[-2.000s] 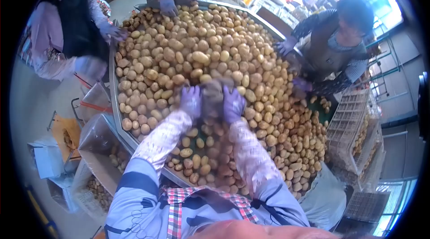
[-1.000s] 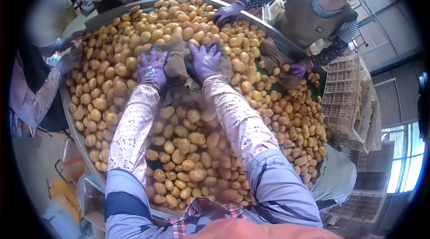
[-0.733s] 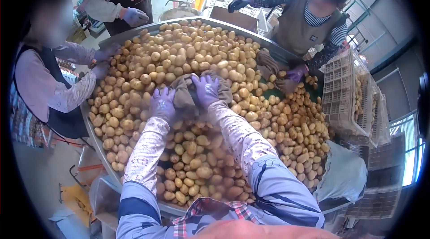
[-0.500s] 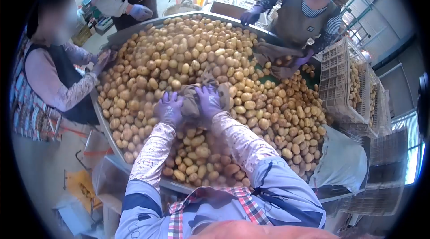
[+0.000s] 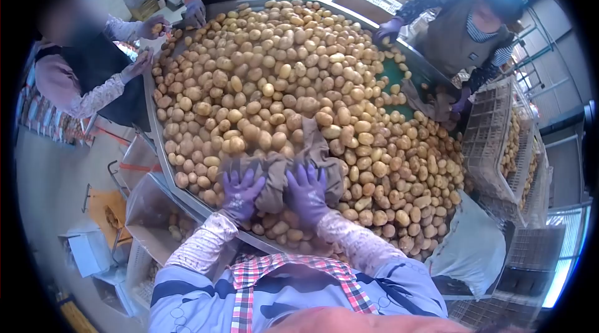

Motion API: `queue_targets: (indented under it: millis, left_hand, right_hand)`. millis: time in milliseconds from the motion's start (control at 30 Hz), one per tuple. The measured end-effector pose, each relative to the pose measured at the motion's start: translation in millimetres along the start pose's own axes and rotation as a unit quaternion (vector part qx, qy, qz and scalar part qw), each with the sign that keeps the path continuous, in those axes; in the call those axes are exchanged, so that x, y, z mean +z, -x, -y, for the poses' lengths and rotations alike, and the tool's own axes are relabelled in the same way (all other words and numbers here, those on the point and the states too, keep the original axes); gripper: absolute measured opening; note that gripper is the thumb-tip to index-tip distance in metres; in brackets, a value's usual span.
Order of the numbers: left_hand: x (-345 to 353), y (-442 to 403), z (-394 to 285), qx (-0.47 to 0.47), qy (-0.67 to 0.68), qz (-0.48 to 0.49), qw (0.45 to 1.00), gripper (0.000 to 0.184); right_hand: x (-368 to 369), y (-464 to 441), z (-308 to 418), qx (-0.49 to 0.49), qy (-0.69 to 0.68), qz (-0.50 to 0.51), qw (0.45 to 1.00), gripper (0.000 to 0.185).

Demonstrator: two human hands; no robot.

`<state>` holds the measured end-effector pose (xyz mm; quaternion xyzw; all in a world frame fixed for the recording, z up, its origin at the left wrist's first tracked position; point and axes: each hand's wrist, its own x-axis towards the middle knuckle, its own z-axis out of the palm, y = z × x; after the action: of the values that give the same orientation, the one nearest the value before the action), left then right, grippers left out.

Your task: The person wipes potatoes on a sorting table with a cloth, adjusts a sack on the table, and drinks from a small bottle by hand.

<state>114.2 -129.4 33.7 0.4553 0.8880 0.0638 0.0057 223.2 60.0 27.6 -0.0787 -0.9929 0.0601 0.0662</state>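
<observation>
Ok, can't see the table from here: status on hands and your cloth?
Left hand, right hand: gloved, spread on brown cloth. Cloth rumpled over potatoes. Co-workers' hands apart, none in the way.

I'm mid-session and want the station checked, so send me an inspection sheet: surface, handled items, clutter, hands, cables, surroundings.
Surface: grey metal-rimmed table, heaped with potatoes; green base showing toward the right.
Handled items: brown, rounded potatoes; crumpled grey-brown cloth lying on them.
Clutter: second grey-brown cloth near the right-hand co-worker; pale grey sheet at the near right.
Hands: left purple-gloved hand and right purple-gloved hand at the first cloth, fingers spread.
Cables: nothing seen.
Surroundings: three co-workers around the table; off-white plastic crates on the right.
</observation>
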Motion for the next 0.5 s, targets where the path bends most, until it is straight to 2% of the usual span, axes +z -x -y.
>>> queue_targets:
  millis: [33, 100, 133, 167, 233, 300, 333, 367, 400, 433, 500]
  left_hand:
    - [-1, -4, 5, -0.050, -0.005, 0.108, 0.993, 0.055]
    - [-6, -43, 13, -0.110, -0.014, 0.183, 0.977, 0.071]
    - [61, -48, 40, -0.064, -0.159, 0.070, 0.983, 0.088]
    - [-7, -83, 28, -0.109, -0.056, 0.207, 0.971, 0.093]
    - [-2, -113, 49, -0.137, 0.064, 0.054, 0.987, 0.089]
    - [15, -149, 73, -0.131, -0.037, 0.030, 0.990, 0.086]
    - [22, -162, 84, -0.149, -0.007, -0.004, 0.989, 0.085]
    - [51, -186, 107, -0.163, -0.057, -0.038, 0.984, 0.077]
    - [48, -204, 119, -0.163, -0.091, 0.002, 0.982, 0.067]
    - [47, -217, 126, -0.162, -0.119, 0.047, 0.979, 0.059]
    - [67, -245, 148, -0.182, -0.142, -0.032, 0.972, 0.055]
  right_hand:
    - [2, -16, 2, -0.011, -0.014, 0.000, 1.000, 0.051]
    - [14, -62, 2, 0.003, -0.038, -0.014, 0.999, 0.052]
    - [15, -88, 2, 0.023, -0.041, -0.021, 0.999, 0.052]
    - [17, -110, -1, 0.031, -0.035, -0.033, 0.998, 0.053]
    - [25, -154, -8, 0.035, -0.013, -0.069, 0.997, 0.056]
    - [66, -190, -12, 0.027, 0.033, -0.083, 0.996, 0.055]
    - [81, -205, -11, 0.023, 0.046, -0.098, 0.994, 0.055]
    - [97, -231, -11, 0.022, 0.056, -0.121, 0.991, 0.056]
    - [94, -253, -14, 0.019, 0.090, -0.108, 0.990, 0.058]
    - [92, -271, -15, 0.017, -0.012, -0.149, 0.989, 0.058]
    - [106, -301, -28, -0.021, 0.065, -0.124, 0.990, 0.058]
